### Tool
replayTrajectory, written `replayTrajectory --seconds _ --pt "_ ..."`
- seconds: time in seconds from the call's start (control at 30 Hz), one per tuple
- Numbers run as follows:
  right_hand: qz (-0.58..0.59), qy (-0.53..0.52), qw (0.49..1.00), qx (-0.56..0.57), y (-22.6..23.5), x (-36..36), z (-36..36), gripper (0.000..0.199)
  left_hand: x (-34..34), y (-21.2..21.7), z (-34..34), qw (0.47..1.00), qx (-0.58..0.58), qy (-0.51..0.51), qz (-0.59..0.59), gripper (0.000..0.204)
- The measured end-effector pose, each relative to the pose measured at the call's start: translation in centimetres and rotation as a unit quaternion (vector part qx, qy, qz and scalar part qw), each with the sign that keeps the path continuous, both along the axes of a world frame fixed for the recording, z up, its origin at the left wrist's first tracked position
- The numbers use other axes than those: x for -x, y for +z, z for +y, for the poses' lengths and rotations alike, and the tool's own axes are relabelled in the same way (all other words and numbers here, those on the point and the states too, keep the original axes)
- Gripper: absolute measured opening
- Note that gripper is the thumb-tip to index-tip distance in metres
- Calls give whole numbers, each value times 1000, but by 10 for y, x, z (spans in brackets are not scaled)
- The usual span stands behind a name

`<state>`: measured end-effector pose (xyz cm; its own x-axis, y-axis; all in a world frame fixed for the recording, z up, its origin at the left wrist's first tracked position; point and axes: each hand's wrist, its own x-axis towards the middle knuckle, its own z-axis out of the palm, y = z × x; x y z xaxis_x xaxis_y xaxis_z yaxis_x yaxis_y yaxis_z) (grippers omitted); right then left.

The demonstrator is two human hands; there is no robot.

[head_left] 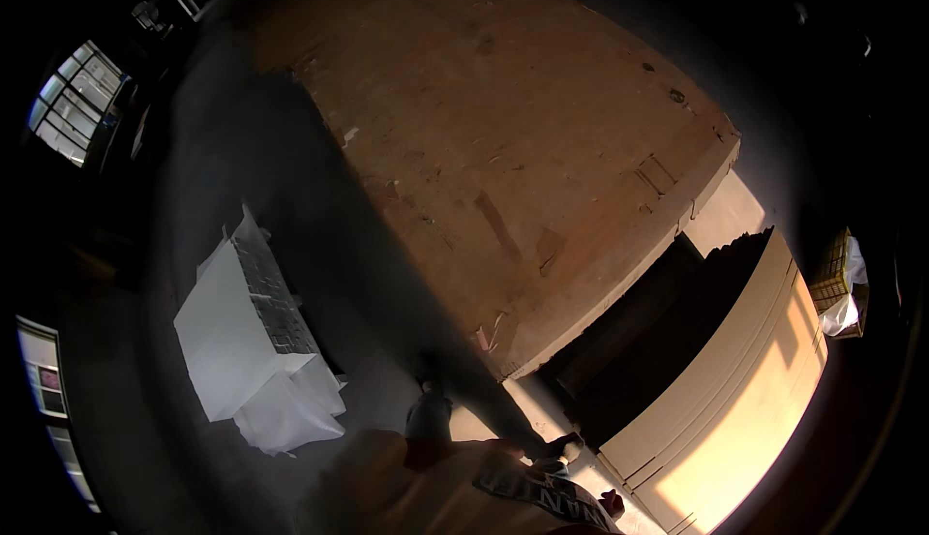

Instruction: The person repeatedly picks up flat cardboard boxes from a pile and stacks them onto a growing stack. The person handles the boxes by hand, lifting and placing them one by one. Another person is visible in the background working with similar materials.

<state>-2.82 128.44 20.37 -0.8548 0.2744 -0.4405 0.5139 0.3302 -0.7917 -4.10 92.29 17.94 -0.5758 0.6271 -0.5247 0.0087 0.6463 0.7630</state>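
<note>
My own torso in a tan shirt (pixel 435 491) fills the bottom edge. My left hand is out of sight. A small dark reddish shape (pixel 612 503) beside the shirt's right edge may be my right hand; it is too dim to tell its state. It holds nothing that I can see. My feet (pixel 428 414) stand on the grey floor next to the near corner of a large brown board-topped table (pixel 503 129).
A white-wrapped stack of sheets (pixel 242 341) sits on the floor at the left. Pale stacked panels (pixel 735 390) lie in sunlight at the right, behind a dark gap. A yellow crate with a white bag (pixel 838 288) stands far right. Windows (pixel 73 100) show at the left.
</note>
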Motion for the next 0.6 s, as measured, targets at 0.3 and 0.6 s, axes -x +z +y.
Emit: replayTrajectory --seconds 0.3,0.6 --pt "471 384 786 -112 126 190 -567 7 -54 139 -417 848 143 481 169 39" --pt "333 339 760 -445 93 208 -642 18 -161 130 -703 714 248 654 31 41"
